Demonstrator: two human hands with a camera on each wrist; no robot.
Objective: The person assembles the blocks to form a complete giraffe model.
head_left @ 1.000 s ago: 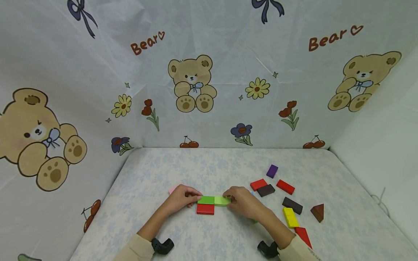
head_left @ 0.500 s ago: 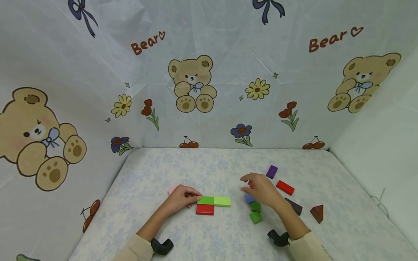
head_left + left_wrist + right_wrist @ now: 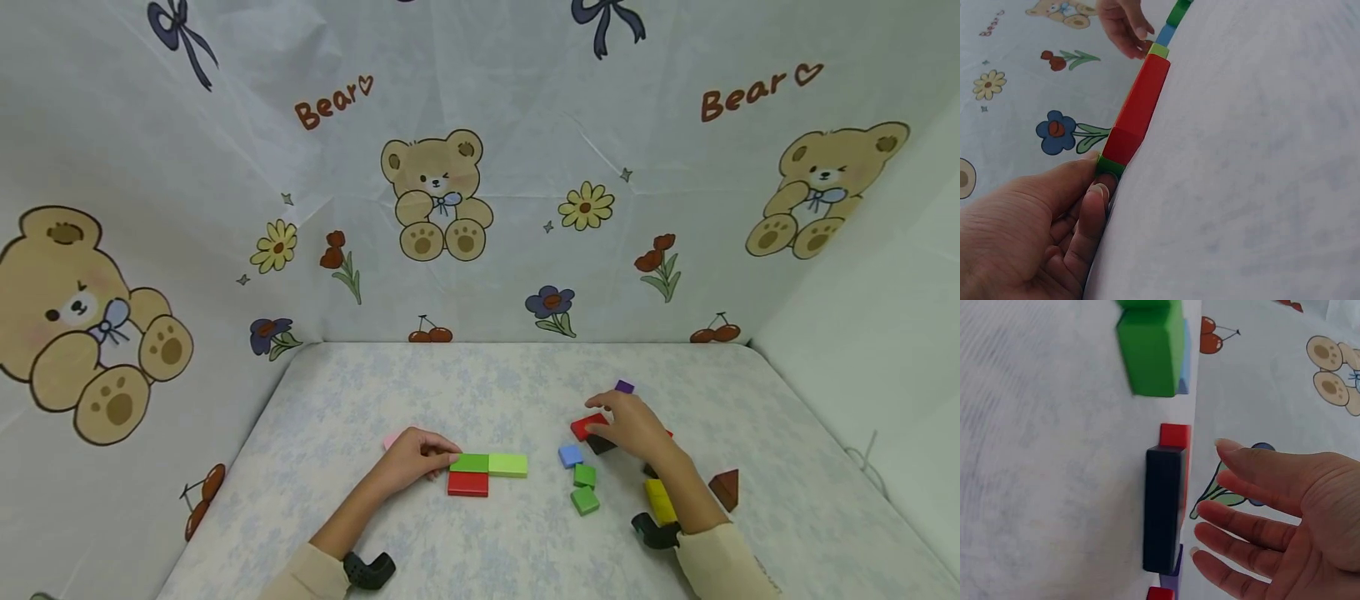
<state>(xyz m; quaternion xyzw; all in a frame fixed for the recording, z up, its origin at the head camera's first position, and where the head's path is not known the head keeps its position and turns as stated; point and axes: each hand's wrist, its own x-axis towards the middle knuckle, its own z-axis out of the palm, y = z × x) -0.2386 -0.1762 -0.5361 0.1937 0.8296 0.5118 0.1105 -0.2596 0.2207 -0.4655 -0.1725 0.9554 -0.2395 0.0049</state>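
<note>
My left hand (image 3: 415, 455) pinches the left end of a green block (image 3: 471, 462) between thumb and curled fingers. A red block (image 3: 468, 484) lies against that block's near side, and a light green block (image 3: 508, 466) adjoins its right end. In the left wrist view, the thumb and a finger touch the green end beside the red side. Over on the right, my right hand (image 3: 636, 427) hovers with spread fingers above another red block (image 3: 587, 427) and a black block (image 3: 600, 444). The right wrist view shows nothing between those fingers (image 3: 1241, 525).
A blue block (image 3: 571, 456) and two green blocks (image 3: 585, 476) lie between the hands. Beyond the right hand is a purple block (image 3: 624, 387). A yellow block (image 3: 660, 502) and a brown triangular block (image 3: 725, 489) lie right. Something pink (image 3: 390, 440) is partly behind the left hand.
My right hand has let go of the light green block and moved right and farther back, over the red and black blocks. The left hand stays at the green block.
</note>
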